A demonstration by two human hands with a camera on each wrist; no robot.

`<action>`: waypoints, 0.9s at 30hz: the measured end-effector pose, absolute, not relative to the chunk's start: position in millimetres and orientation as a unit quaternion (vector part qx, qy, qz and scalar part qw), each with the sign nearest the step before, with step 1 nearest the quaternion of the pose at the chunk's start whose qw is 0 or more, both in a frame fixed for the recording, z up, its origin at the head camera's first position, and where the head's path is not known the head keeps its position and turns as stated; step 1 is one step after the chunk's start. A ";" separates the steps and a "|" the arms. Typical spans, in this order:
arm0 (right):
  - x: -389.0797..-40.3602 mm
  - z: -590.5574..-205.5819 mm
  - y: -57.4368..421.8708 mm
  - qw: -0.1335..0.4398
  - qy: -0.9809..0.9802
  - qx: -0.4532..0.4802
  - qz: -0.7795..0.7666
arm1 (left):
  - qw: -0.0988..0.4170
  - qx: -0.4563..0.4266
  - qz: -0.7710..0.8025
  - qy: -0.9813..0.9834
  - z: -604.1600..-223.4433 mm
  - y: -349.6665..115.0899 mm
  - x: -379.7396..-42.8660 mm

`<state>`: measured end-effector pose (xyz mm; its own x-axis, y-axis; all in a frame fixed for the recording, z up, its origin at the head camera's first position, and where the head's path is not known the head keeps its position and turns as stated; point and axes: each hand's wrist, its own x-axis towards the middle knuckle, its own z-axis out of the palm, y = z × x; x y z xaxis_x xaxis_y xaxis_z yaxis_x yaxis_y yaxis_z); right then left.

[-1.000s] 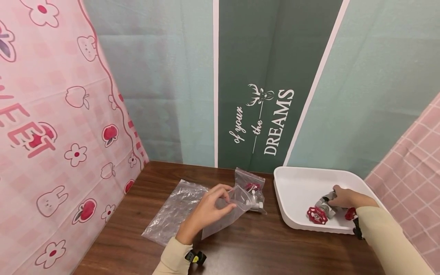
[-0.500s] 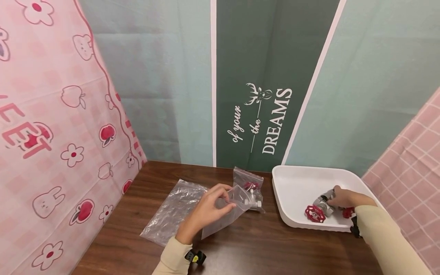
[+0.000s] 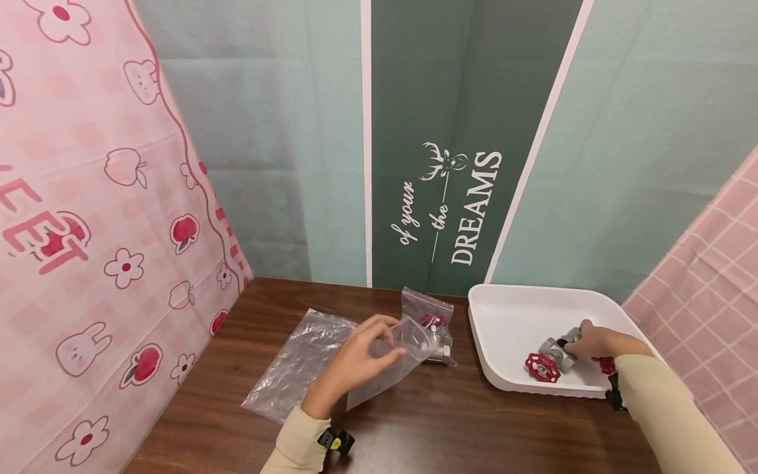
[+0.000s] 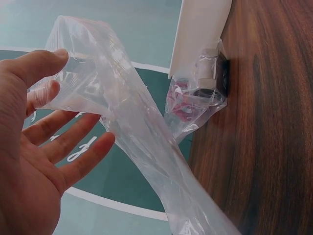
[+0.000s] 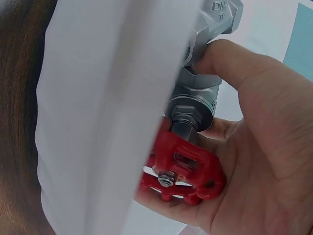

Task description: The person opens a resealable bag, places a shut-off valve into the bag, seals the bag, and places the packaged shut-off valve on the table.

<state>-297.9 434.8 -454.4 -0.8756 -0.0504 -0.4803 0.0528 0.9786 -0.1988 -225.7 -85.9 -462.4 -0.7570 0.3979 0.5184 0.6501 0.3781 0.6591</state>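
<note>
My left hand [image 3: 355, 355] pinches the mouth of a clear zip bag [image 3: 379, 388] between thumb and fingers; in the left wrist view the bag's film [image 4: 142, 127] hangs down limp from the hand. Over the white tray [image 3: 509, 309], my right hand [image 3: 604, 342] grips a metal gate valve. The right wrist view shows this valve's red handwheel [image 5: 188, 169] against the palm and the thumb on its grey body [image 5: 198, 81]; the tray wall hides part of it. Another valve with a red handwheel [image 3: 543, 367] lies in the tray beside the hand.
A bagged valve [image 3: 440, 354] stands on the brown table [image 3: 462, 428] between the left hand and the tray. Flat clear plastic [image 3: 296, 375] lies under and left of the left hand. Printed cloths [image 3: 284, 164] hang at the back and sides.
My right hand has shifted slightly to the right in the tray, its valve moving with it. The left hand and its bag have stayed put. The head view has moved a little.
</note>
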 end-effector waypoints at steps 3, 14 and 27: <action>-297.1 -455.4 437.1 0.232 0.968 -0.010 -0.097 | 0.129 -0.316 -0.459 -0.820 -462.1 -85.3 -225.9; -300.5 -446.3 450.4 0.189 0.975 -0.042 -0.108 | 0.133 -0.319 -0.459 -0.818 -462.3 -84.4 -225.8; -300.0 -424.4 447.1 0.196 0.971 -0.053 -0.124 | 0.129 -0.315 -0.461 -0.820 -462.5 -81.4 -225.0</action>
<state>-300.0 447.1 -424.4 -0.9172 -0.1514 -0.3686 -0.0542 0.9638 -0.2612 -225.0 -81.4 -462.5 -0.7675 0.3977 0.5027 0.6362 0.3768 0.6732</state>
